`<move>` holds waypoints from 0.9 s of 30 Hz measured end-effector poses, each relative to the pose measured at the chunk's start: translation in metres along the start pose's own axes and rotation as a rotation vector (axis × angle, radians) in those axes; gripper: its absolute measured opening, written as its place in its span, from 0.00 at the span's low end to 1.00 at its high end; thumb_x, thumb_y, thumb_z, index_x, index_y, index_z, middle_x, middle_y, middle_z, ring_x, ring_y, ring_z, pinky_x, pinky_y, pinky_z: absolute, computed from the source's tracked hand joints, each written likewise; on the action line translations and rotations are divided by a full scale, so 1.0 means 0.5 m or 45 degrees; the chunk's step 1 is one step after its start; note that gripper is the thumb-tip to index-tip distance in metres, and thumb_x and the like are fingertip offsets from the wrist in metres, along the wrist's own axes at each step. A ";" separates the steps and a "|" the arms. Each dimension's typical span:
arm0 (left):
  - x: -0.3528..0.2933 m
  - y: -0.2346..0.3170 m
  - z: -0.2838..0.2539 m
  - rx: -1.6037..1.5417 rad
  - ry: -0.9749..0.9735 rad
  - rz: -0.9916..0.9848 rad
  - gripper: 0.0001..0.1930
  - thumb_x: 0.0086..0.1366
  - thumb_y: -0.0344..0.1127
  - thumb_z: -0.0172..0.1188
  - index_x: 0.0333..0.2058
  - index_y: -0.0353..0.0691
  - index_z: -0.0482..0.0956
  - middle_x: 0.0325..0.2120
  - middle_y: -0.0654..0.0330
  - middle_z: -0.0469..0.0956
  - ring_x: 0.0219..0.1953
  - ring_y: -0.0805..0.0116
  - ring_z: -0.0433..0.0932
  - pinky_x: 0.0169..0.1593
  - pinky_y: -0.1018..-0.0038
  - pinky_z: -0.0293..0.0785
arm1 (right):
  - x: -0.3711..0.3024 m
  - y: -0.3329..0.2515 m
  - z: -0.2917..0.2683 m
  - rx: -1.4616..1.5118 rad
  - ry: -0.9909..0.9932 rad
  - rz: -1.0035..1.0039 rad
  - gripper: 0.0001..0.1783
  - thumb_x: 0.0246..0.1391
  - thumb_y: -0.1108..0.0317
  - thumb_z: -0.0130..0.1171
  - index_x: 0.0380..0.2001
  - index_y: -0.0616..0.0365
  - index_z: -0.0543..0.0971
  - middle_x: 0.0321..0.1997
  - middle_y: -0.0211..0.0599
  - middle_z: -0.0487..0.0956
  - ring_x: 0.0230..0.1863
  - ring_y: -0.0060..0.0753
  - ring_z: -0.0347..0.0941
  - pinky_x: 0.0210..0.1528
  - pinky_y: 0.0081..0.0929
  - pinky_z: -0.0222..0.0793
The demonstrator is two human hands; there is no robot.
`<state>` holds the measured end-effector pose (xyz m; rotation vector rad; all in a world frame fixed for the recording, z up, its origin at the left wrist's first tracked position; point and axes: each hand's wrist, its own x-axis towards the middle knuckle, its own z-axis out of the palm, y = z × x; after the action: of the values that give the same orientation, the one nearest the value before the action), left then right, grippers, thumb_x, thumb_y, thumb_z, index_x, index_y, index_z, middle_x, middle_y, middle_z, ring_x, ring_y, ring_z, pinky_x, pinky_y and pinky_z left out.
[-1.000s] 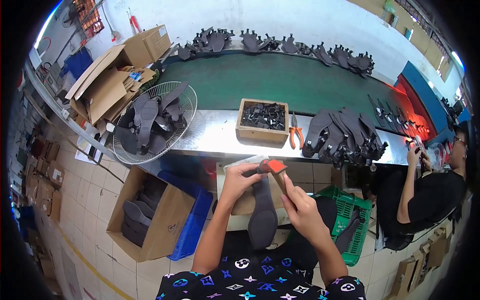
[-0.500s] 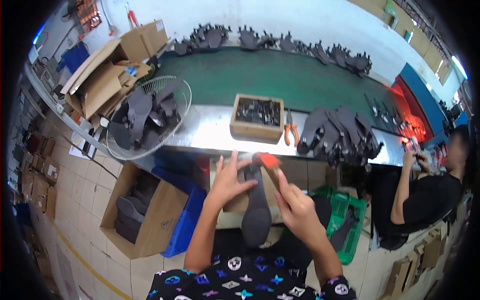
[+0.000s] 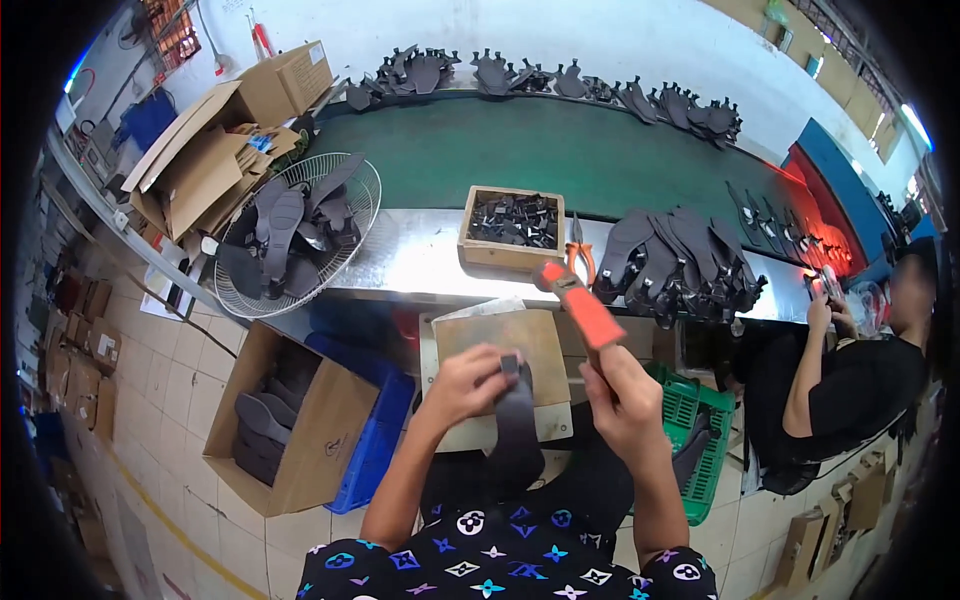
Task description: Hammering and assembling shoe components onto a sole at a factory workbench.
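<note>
My left hand (image 3: 468, 385) is closed round the toe end of a dark grey shoe sole (image 3: 516, 435), and a small dark piece sits at that end by my fingertips. The sole hangs down toward my lap, tilted, over the near edge of a tan work board (image 3: 535, 335) on a pale base. To its right, my right hand (image 3: 628, 405) grips a hammer (image 3: 592, 312) with a red-orange shaft near its dark head. The head is up in front of the bench edge, apart from the sole.
On the metal bench ledge stand a wooden box (image 3: 512, 258) of small black clips, orange-handled pliers (image 3: 580, 255), piled soles (image 3: 665, 250) and a wire basket (image 3: 345, 255) of soles. A cardboard box (image 3: 330, 430) and green crate (image 3: 715, 470) flank me. A co-worker (image 3: 850, 375) sits right.
The hammer has lifted off the sole's end and moved right. My left hand has gone from spread fingers to a grip, and the sole's toe end has come off the board toward me.
</note>
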<state>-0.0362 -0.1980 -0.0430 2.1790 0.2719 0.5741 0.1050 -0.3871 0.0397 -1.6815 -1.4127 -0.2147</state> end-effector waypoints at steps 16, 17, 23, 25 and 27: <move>-0.118 0.225 -0.041 -1.325 -0.709 -0.400 0.16 0.74 0.40 0.54 0.38 0.31 0.82 0.39 0.56 0.79 0.45 0.70 0.74 0.53 0.72 0.67 | -0.027 -0.013 -0.007 1.194 -0.750 0.101 0.19 0.60 0.58 0.63 0.39 0.68 0.84 0.41 0.46 0.83 0.42 0.46 0.80 0.46 0.36 0.74; -0.119 0.227 -0.040 -1.338 -0.770 -0.359 0.16 0.74 0.40 0.54 0.40 0.31 0.83 0.41 0.56 0.80 0.46 0.70 0.75 0.53 0.72 0.68 | -0.025 -0.015 -0.015 1.215 -0.765 0.054 0.19 0.59 0.58 0.63 0.39 0.67 0.84 0.41 0.46 0.83 0.42 0.46 0.80 0.46 0.36 0.75; -0.118 0.231 -0.019 -1.617 -1.107 -0.326 0.17 0.75 0.42 0.53 0.43 0.33 0.83 0.34 0.60 0.83 0.41 0.75 0.78 0.49 0.76 0.71 | 0.007 -0.039 -0.063 1.145 -1.009 -0.264 0.19 0.52 0.62 0.72 0.36 0.70 0.82 0.38 0.47 0.81 0.37 0.44 0.77 0.38 0.34 0.75; -0.111 0.231 -0.016 -1.716 -1.269 -0.334 0.18 0.75 0.43 0.52 0.42 0.33 0.84 0.34 0.60 0.83 0.40 0.75 0.78 0.47 0.75 0.71 | 0.014 -0.037 -0.070 1.056 -1.016 -0.420 0.19 0.53 0.61 0.71 0.34 0.71 0.82 0.36 0.47 0.80 0.33 0.43 0.76 0.33 0.31 0.74; -0.112 0.234 -0.011 -1.776 -1.254 -0.361 0.18 0.74 0.42 0.52 0.40 0.32 0.83 0.33 0.60 0.82 0.38 0.75 0.78 0.44 0.76 0.70 | 0.018 -0.038 -0.075 1.035 -1.036 -0.440 0.19 0.54 0.61 0.71 0.32 0.71 0.82 0.34 0.47 0.80 0.30 0.42 0.75 0.30 0.30 0.73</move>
<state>-0.0881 -0.2883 0.0346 0.8134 -0.3015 -0.4461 0.1065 -0.4084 0.0771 -0.8331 -1.9942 0.8452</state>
